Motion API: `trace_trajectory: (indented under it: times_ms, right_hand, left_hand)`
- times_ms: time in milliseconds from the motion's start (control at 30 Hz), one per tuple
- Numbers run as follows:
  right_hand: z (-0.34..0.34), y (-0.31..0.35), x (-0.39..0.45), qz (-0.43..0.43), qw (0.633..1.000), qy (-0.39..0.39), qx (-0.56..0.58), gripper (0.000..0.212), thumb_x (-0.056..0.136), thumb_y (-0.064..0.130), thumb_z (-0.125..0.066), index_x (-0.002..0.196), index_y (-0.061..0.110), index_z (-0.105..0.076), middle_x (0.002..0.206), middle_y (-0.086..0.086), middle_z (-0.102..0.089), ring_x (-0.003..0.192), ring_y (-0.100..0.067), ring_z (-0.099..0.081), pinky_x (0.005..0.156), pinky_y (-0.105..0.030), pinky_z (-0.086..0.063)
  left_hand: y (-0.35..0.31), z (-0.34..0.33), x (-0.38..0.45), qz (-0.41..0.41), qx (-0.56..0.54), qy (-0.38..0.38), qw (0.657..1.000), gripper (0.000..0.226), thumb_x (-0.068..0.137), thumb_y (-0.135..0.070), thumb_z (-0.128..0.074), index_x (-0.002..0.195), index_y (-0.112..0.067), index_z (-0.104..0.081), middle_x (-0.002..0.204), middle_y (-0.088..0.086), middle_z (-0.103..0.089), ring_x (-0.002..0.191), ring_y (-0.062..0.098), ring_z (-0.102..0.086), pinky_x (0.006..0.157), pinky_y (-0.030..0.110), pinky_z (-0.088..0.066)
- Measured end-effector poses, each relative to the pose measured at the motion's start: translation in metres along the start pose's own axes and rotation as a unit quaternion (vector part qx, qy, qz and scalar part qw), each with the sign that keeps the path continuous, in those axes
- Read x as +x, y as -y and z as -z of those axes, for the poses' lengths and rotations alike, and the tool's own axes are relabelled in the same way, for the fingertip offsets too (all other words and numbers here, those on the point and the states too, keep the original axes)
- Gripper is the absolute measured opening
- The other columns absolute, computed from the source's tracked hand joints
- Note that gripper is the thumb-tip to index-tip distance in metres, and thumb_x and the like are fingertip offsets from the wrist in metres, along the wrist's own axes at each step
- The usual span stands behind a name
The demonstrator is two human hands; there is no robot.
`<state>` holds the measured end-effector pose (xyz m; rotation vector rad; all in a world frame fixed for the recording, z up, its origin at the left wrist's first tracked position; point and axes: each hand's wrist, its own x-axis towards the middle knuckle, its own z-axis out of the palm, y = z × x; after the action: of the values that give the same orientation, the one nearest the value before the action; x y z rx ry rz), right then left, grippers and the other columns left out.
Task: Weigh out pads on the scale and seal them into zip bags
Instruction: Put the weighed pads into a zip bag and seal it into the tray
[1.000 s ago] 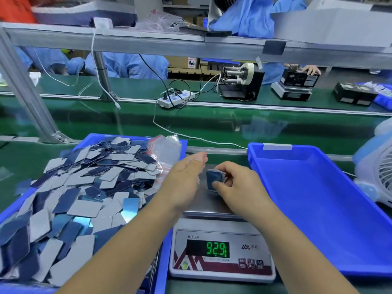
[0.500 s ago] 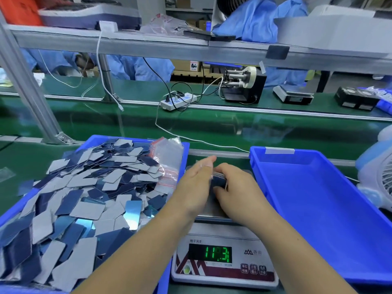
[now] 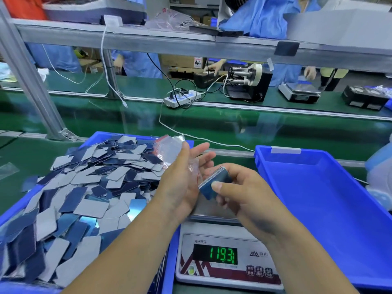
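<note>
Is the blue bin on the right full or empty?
Empty as far as visible: the right blue bin shows only bare blue floor; its near corner is cut off.

A green bench (image 3: pixel 25 158) carries a blue tray (image 3: pixel 174 247) heaped with pads at near left, a scale (image 3: pixel 229 270) at near centre and another blue tray (image 3: pixel 347 219) at right. A white cable (image 3: pixel 203 140) lies beyond them.

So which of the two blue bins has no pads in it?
The blue bin on the right, beside the scale; the left bin is heaped with pads.
</note>
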<state>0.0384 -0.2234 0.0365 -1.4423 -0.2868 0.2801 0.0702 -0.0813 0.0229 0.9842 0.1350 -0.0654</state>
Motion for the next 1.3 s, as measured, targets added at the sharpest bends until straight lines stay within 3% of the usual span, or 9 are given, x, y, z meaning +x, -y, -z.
trace_trajectory:
  times_ms: [133, 300, 433, 567, 733, 867, 1067, 1167, 1300]
  right_hand:
    - [-0.015, -0.007, 0.004, 0.052, 0.991, -0.052, -0.108, 0.019, 0.075, 0.019, -0.065, 0.091, 0.027, -0.071, 0.077, 0.007, -0.069, 0.062, -0.007, -0.053, 0.059, -0.024, -0.045]
    - [-0.020, -0.013, 0.011, 0.088, 0.973, -0.123, -0.176, 0.020, 0.073, 0.024, -0.062, 0.088, 0.037, -0.068, 0.083, 0.014, -0.070, 0.069, -0.007, -0.058, 0.069, -0.036, -0.048]
    - [-0.014, -0.015, 0.011, 0.096, 0.966, -0.171, -0.169, 0.016, 0.075, 0.024, -0.061, 0.086, 0.034, -0.066, 0.066, 0.014, -0.063, 0.059, -0.005, -0.053, 0.061, -0.027, -0.044]
    - [-0.002, -0.013, 0.011, 0.106, 0.961, -0.230, -0.110, 0.023, 0.088, 0.006, -0.063, 0.083, 0.028, -0.066, 0.055, 0.014, -0.054, 0.051, -0.006, -0.046, 0.050, -0.016, -0.040]
    - [0.007, -0.009, 0.008, 0.095, 0.964, -0.245, -0.049, 0.023, 0.092, 0.002, -0.060, 0.081, 0.021, -0.066, 0.056, 0.004, -0.049, 0.052, -0.012, -0.041, 0.048, -0.021, -0.036]
    - [0.008, -0.009, 0.007, 0.084, 0.967, -0.239, -0.013, 0.021, 0.093, 0.001, -0.060, 0.083, 0.017, -0.066, 0.057, 0.003, -0.050, 0.051, -0.013, -0.041, 0.048, -0.021, -0.036]
    - [0.011, -0.004, 0.001, 0.096, 0.966, -0.212, 0.112, 0.020, 0.093, -0.004, -0.056, 0.085, 0.013, -0.063, 0.062, 0.001, -0.052, 0.049, -0.012, -0.043, 0.045, -0.018, -0.039]
    - [0.010, -0.004, -0.001, 0.096, 0.965, -0.170, 0.173, 0.015, 0.095, -0.001, -0.055, 0.090, 0.011, -0.063, 0.074, -0.005, -0.059, 0.049, -0.014, -0.046, 0.046, -0.019, -0.041]
    - [0.004, -0.008, 0.000, 0.096, 0.961, -0.159, 0.203, 0.012, 0.090, 0.001, -0.060, 0.096, 0.011, -0.064, 0.073, -0.003, -0.056, 0.047, -0.013, -0.046, 0.044, -0.019, -0.040]
  left_hand:
    - [0.001, 0.000, -0.001, 0.008, 0.024, -0.001, 1.000, 0.052, 0.097, -0.062, -0.040, 0.092, -0.030, -0.081, 0.104, 0.002, -0.073, 0.093, 0.021, -0.069, 0.075, 0.036, -0.058]
    - [0.002, 0.001, -0.002, 0.019, -0.018, 0.041, 0.999, 0.057, 0.087, -0.062, -0.046, 0.093, -0.015, -0.078, 0.099, 0.014, -0.069, 0.086, 0.028, -0.067, 0.081, 0.040, -0.056]
    - [0.005, 0.004, -0.003, 0.064, -0.036, 0.090, 0.993, 0.062, 0.098, -0.058, -0.037, 0.111, -0.007, -0.069, 0.111, 0.022, -0.070, 0.102, 0.037, -0.064, 0.097, 0.048, -0.048]
    - [0.001, 0.005, -0.009, 0.058, -0.045, 0.143, 0.987, 0.039, 0.083, -0.027, -0.068, 0.116, -0.007, -0.066, 0.106, 0.018, -0.069, 0.095, 0.029, -0.065, 0.094, 0.042, -0.050]
    - [0.007, 0.006, -0.008, 0.044, -0.021, 0.111, 0.993, 0.042, 0.085, 0.004, -0.065, 0.125, -0.002, -0.058, 0.091, 0.011, -0.072, 0.073, 0.020, -0.068, 0.074, 0.030, -0.059]
    - [0.006, 0.006, -0.008, 0.032, 0.006, 0.084, 0.996, 0.034, 0.081, -0.006, -0.075, 0.114, -0.004, -0.066, 0.088, 0.012, -0.073, 0.075, 0.020, -0.071, 0.071, 0.028, -0.058]
    - [0.005, 0.007, -0.006, 0.028, -0.011, 0.034, 0.999, 0.010, 0.095, -0.006, -0.062, 0.104, -0.006, -0.066, 0.094, 0.014, -0.076, 0.088, 0.025, -0.075, 0.067, 0.029, -0.059]
    - [0.003, 0.007, -0.006, 0.044, -0.055, 0.036, 0.997, 0.008, 0.094, -0.007, -0.063, 0.096, -0.006, -0.071, 0.088, 0.013, -0.073, 0.084, 0.025, -0.075, 0.063, 0.028, -0.059]
    - [0.003, 0.006, -0.007, 0.050, -0.069, 0.044, 0.995, 0.029, 0.095, -0.007, -0.061, 0.072, -0.012, -0.078, 0.082, 0.012, -0.072, 0.075, 0.020, -0.074, 0.061, 0.028, -0.059]
